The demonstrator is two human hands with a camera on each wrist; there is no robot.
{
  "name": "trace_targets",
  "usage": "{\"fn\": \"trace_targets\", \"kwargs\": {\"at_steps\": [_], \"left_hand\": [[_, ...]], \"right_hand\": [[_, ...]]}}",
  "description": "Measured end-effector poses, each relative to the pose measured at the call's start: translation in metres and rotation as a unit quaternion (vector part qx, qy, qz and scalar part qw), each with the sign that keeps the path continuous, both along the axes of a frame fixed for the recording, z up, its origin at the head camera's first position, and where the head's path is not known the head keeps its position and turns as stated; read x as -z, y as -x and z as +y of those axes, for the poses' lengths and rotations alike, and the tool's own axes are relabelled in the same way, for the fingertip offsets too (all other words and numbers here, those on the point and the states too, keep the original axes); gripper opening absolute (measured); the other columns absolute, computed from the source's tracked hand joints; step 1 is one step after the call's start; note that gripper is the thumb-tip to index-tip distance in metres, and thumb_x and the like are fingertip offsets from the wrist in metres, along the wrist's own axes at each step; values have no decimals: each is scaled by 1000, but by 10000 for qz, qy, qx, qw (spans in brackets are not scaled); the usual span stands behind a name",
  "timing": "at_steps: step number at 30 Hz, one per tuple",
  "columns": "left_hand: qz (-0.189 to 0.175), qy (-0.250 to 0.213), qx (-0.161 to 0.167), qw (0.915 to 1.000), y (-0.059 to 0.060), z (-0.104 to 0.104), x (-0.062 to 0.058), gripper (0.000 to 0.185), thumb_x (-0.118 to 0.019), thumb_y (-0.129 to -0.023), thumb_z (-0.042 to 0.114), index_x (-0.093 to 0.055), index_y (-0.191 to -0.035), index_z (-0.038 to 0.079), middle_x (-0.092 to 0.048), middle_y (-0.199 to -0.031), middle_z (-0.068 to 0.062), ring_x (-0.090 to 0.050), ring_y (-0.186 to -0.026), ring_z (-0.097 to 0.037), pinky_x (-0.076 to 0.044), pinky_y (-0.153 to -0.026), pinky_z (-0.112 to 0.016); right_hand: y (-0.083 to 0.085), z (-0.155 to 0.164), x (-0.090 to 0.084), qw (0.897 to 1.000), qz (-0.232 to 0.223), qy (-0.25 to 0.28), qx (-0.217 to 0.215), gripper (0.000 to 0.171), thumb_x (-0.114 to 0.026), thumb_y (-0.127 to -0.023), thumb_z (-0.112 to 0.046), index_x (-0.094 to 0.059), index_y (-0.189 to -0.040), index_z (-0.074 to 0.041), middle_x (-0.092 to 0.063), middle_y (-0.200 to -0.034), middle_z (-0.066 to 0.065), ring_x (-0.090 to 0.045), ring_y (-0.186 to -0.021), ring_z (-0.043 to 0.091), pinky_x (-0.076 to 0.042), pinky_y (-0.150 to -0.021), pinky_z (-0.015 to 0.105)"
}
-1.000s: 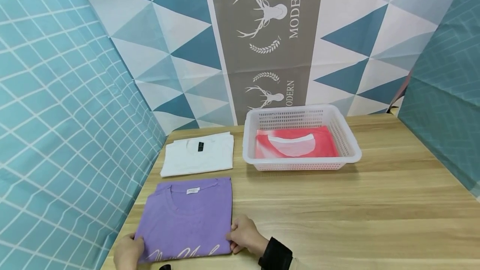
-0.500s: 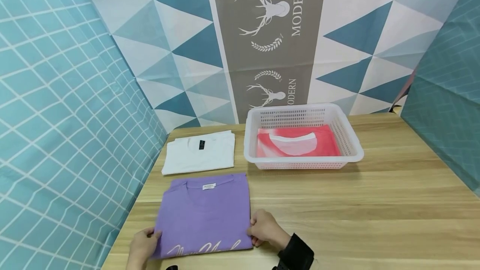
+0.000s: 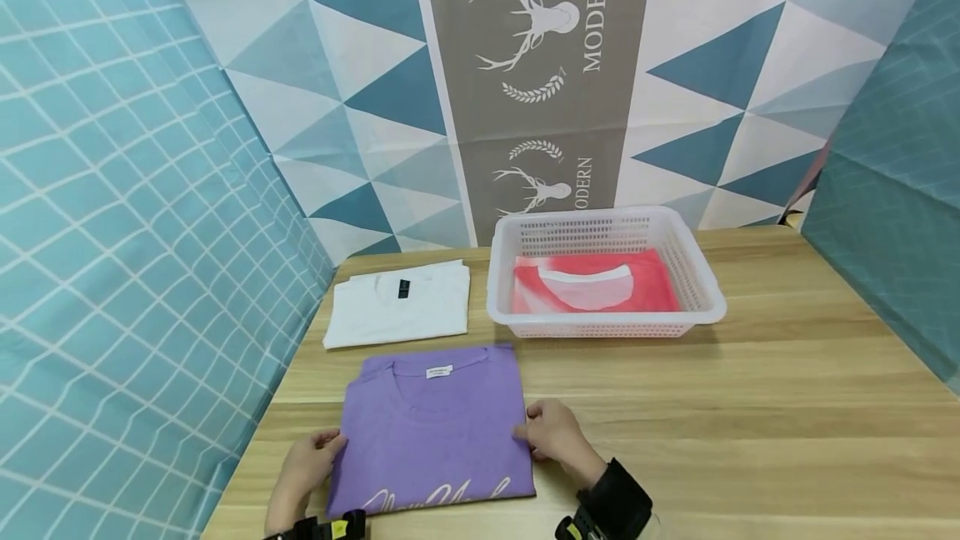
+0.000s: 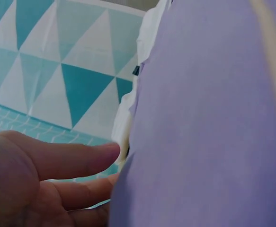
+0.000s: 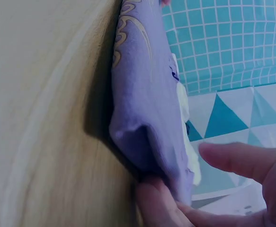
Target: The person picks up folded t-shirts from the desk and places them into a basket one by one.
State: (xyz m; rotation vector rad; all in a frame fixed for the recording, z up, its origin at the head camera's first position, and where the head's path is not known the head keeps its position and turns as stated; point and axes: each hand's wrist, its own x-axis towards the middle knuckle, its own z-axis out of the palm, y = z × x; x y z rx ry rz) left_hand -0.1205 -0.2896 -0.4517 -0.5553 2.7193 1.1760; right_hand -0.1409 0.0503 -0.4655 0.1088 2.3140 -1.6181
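**Folded purple shirt carried right, toward the basket side of the table**

A person's two hands hold a folded purple shirt [image 3: 435, 432] by its side edges, low over a wooden table [image 3: 750, 407]. Since a second ago the shirt has shifted right and slightly away from the person, from the table's left edge to near the middle front. That suggests the shirt is on its way somewhere rather than being refolded.

The left hand [image 3: 303, 465] holds the shirt's left edge, thumb on top and fingers tucked under the cloth. The right hand [image 3: 551, 432] pinches the right edge, fingers [image 5: 156, 203] beneath the fold and thumb above.

Behind the purple shirt lies a folded white shirt [image 3: 401, 302], just apart from it. To the right of that stands a white plastic basket [image 3: 705, 282] with a folded pink shirt [image 3: 596, 282] inside. Between the purple shirt and the basket there is only bare wood. Patterned blue curtains enclose the table.
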Motion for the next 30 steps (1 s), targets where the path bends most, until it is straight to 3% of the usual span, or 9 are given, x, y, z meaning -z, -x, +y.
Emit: {"fn": "trace_targets", "kwargs": {"at_steps": [3,6,11,16,21,28,30], "left_hand": [[51,54,93,9999,8,0,2,41,-50,-95,10,-51,-119,-23,-59,-108,-37,-62,-92,-36,-52,-72,-34],[157,145,95,9997,13,0,3,39,-50,-93,7,-52,-117,-23,-58,-109,-39,-61,-93,-39,-52,-74,-37],[325,279,37,9991,15,5,5,34,-53,-90,2,-55,-112,-23,-61,-104,-38,-62,-88,-38,-51,-69,-33],[510,479,76,9975,15,14,5,32,-55,-87,1,-58,-110,-22,-64,-101,-36,-63,-88,-39,-50,-68,-32],[515,505,252,9971,13,23,4,30,-57,-86,-1,-60,-108,-21,-65,-99,-35,-63,-85,-37,-52,-70,-37],[129,279,722,9969,11,47,1,30,-58,-86,-1,-58,-109,-21,-64,-98,-30,-62,-87,-30,-53,-76,-41],[42,103,891,9960,10,55,0,27,-58,-87,0,-59,-106,-20,-64,-91,-24,-61,-83,-26,-52,-72,-36]], "right_hand": [[6,-5,2,9998,77,-12,184,24,-68,-78,-3,-65,-97,12,-64,-79,12,-59,-59,12,-54,-51,26],[11,-9,2,9994,188,-128,247,8,-68,-77,-2,-64,-77,5,-57,-66,4,-54,-53,10,-51,-47,24],[13,-11,4,9994,206,-170,197,34,-68,-78,2,-45,-55,-10,-46,-58,-1,-48,-47,8,-48,-44,22],[13,-6,6,9995,208,-174,133,50,-67,-76,4,-30,-51,-18,-35,-52,-6,-44,-44,6,-45,-43,20],[10,4,8,9992,220,-297,144,50,-67,-73,4,-28,-51,-19,-27,-48,-9,-43,-43,7,-43,-43,18],[4,35,6,9985,164,-395,346,51,-67,-72,4,-28,-50,-19,-26,-46,-9,-39,-42,7,-36,-43,18],[2,45,5,9978,127,-510,400,50,-66,-72,6,-28,-50,-18,-27,-46,-8,-38,-42,8,-34,-43,18]]}}
